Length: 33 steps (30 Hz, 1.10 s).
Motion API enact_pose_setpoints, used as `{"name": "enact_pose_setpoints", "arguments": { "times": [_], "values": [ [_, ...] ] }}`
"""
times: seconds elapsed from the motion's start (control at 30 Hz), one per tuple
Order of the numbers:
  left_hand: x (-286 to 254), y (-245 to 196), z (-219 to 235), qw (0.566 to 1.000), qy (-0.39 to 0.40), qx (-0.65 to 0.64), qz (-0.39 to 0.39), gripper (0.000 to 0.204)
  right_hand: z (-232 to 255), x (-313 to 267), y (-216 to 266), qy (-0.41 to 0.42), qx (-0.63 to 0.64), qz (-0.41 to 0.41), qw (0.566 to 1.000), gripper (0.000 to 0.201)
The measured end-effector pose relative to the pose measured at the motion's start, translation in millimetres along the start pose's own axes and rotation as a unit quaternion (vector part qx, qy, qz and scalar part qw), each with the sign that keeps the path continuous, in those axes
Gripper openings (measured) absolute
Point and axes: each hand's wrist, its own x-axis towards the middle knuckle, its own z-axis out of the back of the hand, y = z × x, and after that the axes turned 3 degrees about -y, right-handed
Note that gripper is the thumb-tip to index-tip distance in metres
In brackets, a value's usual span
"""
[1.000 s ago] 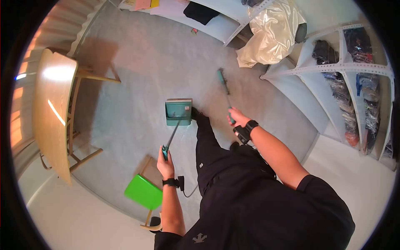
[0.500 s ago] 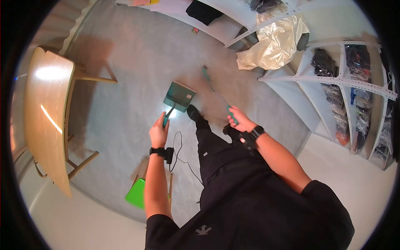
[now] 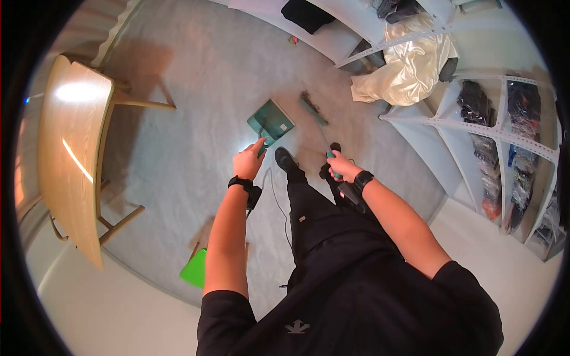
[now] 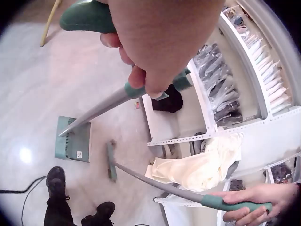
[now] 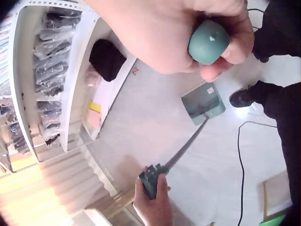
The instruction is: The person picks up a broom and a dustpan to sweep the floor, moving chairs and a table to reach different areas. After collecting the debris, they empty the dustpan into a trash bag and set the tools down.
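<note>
In the head view my left hand (image 3: 248,162) grips the green handle of a long-handled dustpan (image 3: 274,121), whose pan lies turned at an angle on the grey floor. My right hand (image 3: 345,167) holds the green grip of a broom (image 3: 309,108). Its bristle head, with dark fluff on it, is to the right of the pan, a short gap away. The left wrist view shows the dustpan's grey pole (image 4: 101,107) running down to the pan. Seen from the right wrist, the rounded end of the broom handle (image 5: 209,42) pokes out of my curled fingers.
A wooden table (image 3: 77,148) stands at left, a green-seated chair (image 3: 195,270) at lower left. White shelves (image 3: 475,126) with bagged clothes and a shiny cream cloth (image 3: 409,65) line the right. A small colourful scrap (image 3: 293,40) lies near the back shelf. A black cable (image 3: 279,202) trails by my shoes.
My left hand has moved forward and right, and the dustpan has shifted right and turned. The broom head swung left, then came back right. Both hands have kept their grips.
</note>
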Motion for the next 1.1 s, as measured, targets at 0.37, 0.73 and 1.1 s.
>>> {"name": "enact_pose_setpoints", "arguments": {
  "times": [0.37,0.73,1.1],
  "values": [
    [7,4,-3,0.999,-0.015,0.021,-0.021,0.035,27,-50,27,0.045,-0.098,0.024,0.994,0.056],
    [2,-7,-3,1.0,-0.012,0.019,-0.007,0.036,0,-23,1,-0.047,-0.105,0.068,0.991,0.064],
    [0,-2,-7,0.999,-0.036,-0.001,-0.03,0.037,4,-55,5,0.043,-0.224,0.05,0.972,0.063]
  ]
}}
